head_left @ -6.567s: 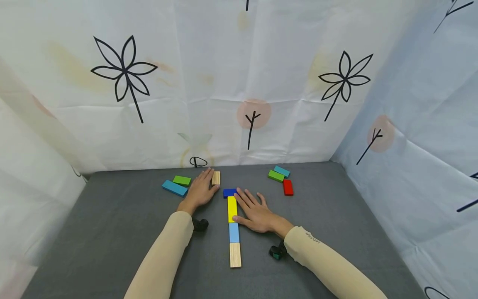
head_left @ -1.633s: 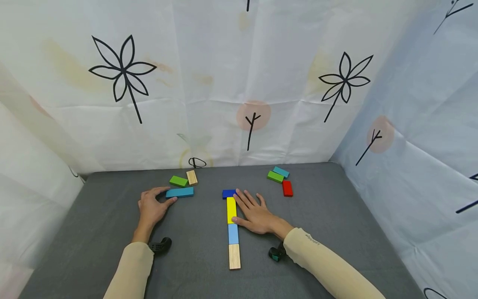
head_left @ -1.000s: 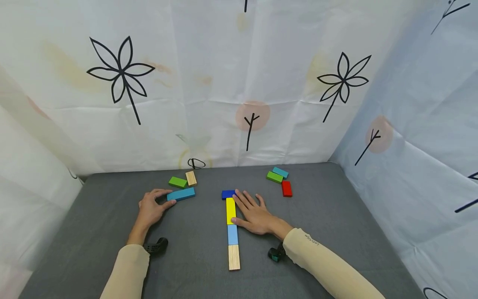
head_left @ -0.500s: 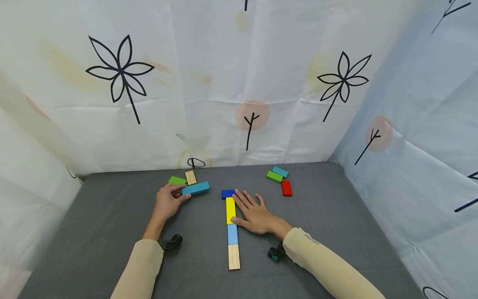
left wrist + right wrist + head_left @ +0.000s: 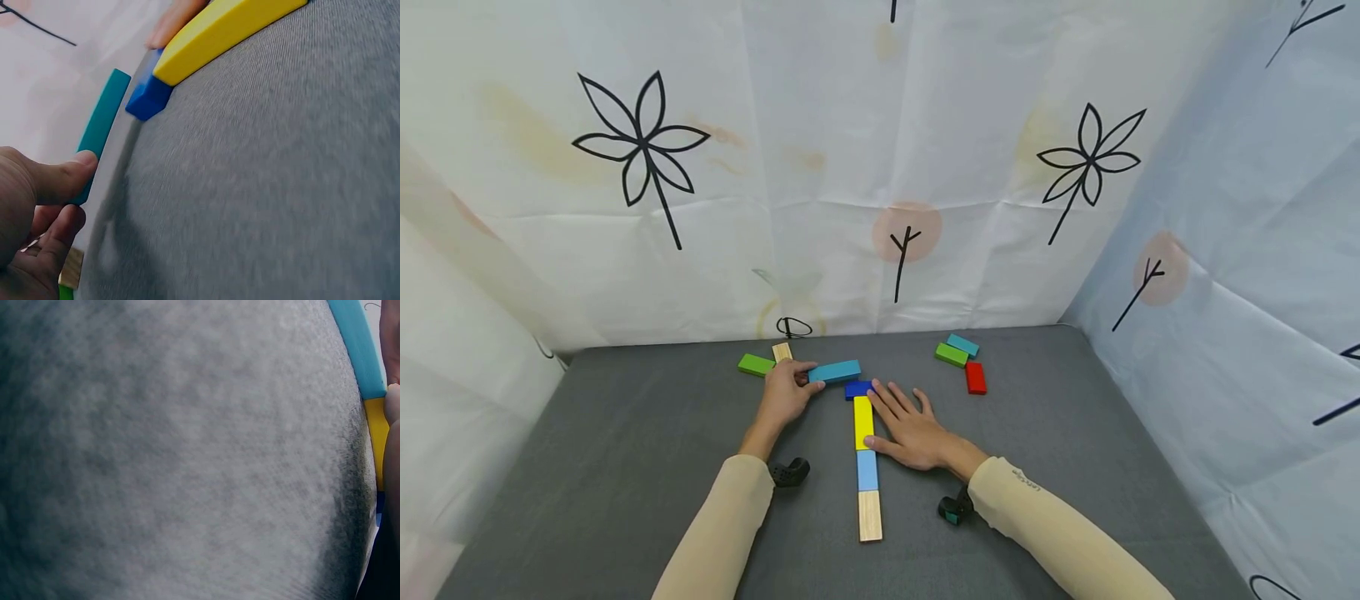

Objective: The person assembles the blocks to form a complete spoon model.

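In the head view my left hand (image 5: 784,396) pinches one end of a long teal wooden block (image 5: 837,372) between thumb and fingers. The block's free end reaches over behind a dark blue block (image 5: 856,390). From the left wrist, the teal block (image 5: 105,119) appears apart from the blue block (image 5: 149,99). My right hand (image 5: 917,429) lies with fingers spread, its fingertips at the dark blue block and its thumb on a yellow block (image 5: 862,417). A light blue block (image 5: 867,471) and a plain wood block (image 5: 869,517) continue that line toward me.
At the back left lie a green block (image 5: 756,364) and a plain wood block (image 5: 782,351), partly behind my left hand. To the back right are another green block (image 5: 951,355), a small teal block (image 5: 962,345) and a red block (image 5: 976,378). A white printed cloth (image 5: 820,250) hangs behind the grey table (image 5: 1060,400).
My left hand has carried the long teal block rightward from the left group to the dark blue block. Earlier, the plain wood block went left beside the green one. My right hand has stayed put.
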A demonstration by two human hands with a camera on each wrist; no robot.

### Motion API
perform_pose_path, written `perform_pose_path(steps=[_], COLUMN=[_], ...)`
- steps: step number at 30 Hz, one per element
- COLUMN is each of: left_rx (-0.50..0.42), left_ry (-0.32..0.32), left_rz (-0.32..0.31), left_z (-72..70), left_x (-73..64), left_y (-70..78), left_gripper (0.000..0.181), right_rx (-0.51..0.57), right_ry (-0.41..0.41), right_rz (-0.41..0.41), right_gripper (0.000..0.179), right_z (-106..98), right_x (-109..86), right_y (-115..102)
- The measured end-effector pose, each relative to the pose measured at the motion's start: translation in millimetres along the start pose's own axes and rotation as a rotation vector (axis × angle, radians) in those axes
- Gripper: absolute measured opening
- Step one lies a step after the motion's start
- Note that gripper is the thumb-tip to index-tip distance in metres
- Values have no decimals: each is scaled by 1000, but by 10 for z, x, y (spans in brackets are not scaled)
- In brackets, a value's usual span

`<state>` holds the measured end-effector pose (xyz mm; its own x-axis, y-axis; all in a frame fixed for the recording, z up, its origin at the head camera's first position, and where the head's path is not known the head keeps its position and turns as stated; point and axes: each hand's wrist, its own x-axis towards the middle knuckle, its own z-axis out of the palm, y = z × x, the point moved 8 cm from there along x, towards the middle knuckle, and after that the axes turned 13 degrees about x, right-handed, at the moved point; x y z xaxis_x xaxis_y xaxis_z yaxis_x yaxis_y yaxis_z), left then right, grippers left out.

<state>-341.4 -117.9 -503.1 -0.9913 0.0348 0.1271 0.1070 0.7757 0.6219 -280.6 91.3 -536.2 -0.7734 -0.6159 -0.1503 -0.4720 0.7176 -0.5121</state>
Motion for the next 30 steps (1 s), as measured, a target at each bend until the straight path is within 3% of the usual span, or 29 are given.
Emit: perform_pose_path(steps=[12, 20, 30], left_rx=[23, 30, 17], left_ry=[-58, -82, -159], left_rz=[30, 55, 46], left_z=[243, 339, 393], left_x=[145, 189, 174], left_y=[212, 259, 259], left_gripper=[34, 34, 34], right_rx=[5, 5, 11], right_ry=[5, -10, -13], right_rz=[-9, 9, 6], right_gripper=[80, 80, 80], right_z=[7, 13, 6], right_x=[3, 11, 8], right_y=[12, 18, 20])
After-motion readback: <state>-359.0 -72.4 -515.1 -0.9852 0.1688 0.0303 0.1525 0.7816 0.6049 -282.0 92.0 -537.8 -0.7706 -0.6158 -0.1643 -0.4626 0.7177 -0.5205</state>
